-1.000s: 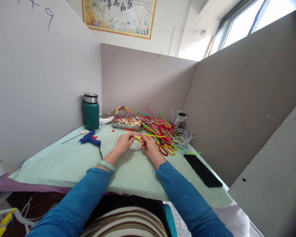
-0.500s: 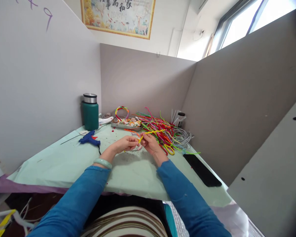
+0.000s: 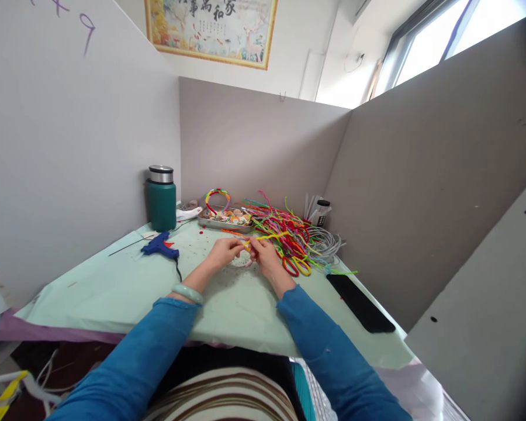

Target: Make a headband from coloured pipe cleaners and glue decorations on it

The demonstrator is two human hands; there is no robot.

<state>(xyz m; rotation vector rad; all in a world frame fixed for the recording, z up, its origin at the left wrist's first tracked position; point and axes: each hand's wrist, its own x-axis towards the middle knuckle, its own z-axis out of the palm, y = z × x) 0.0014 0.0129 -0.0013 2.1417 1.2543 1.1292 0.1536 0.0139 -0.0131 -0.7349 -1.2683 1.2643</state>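
Fingertip pinch, two-handed: yellow fuzzy stem (image 3: 274,236) pressed between thumb and fingers of left hand (image 3: 224,251) and right hand (image 3: 265,252).
Judged risks: a slack pinch on either side could let the stem slip or spring out of line; uneven pull could kink it; its free end, pointing at the heap of coloured stems (image 3: 284,221), could snag on loose strands if the hands shift that way. Position relative to grip: a short yellow stretch shows between the two sets of fingertips, which stand close together above the table (image 3: 228,313); the longer free end leaves the right hand's fingertips and extends rightward. Pale curved piece (image 3: 248,264) shows just below the fingertips; whether it is held cannot be told.
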